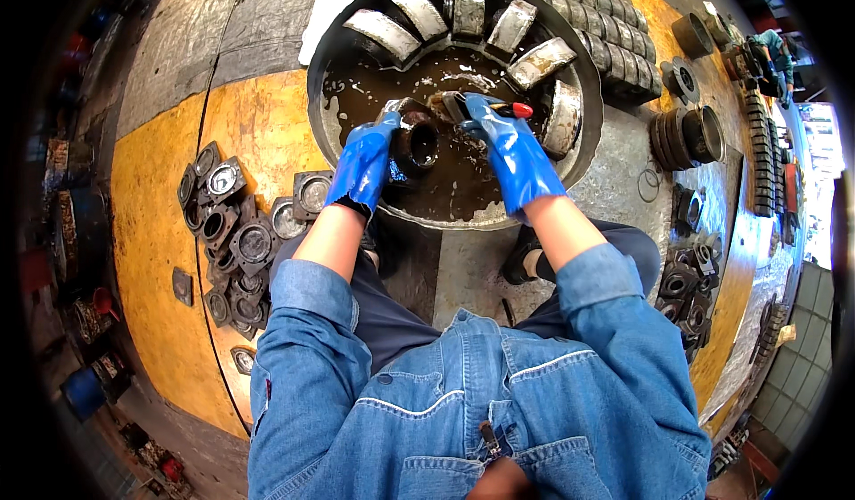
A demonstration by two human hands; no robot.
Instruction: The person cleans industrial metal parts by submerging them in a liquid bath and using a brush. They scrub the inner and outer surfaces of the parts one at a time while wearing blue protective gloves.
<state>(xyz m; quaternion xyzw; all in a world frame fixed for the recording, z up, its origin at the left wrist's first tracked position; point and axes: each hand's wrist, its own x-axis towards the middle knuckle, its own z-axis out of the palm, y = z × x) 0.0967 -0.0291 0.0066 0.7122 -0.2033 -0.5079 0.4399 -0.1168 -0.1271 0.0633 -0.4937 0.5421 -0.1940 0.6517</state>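
Your left hand (367, 157), in a blue glove, has its fingers wrapped around a dark metal cylindrical part (416, 144), holding it tilted just above the brown liquid in the round black wash basin (463, 219). Your right hand (499, 130), also gloved blue, has its fingers closed on a brush with a red handle (509, 109), whose head touches the part's upper rim. Curved metal pieces (469, 8) lean around the basin's far inner wall. On the floor to your left lies a cluster of square flanged housings (233, 233); to your right sit stacked metal rings (686, 137).
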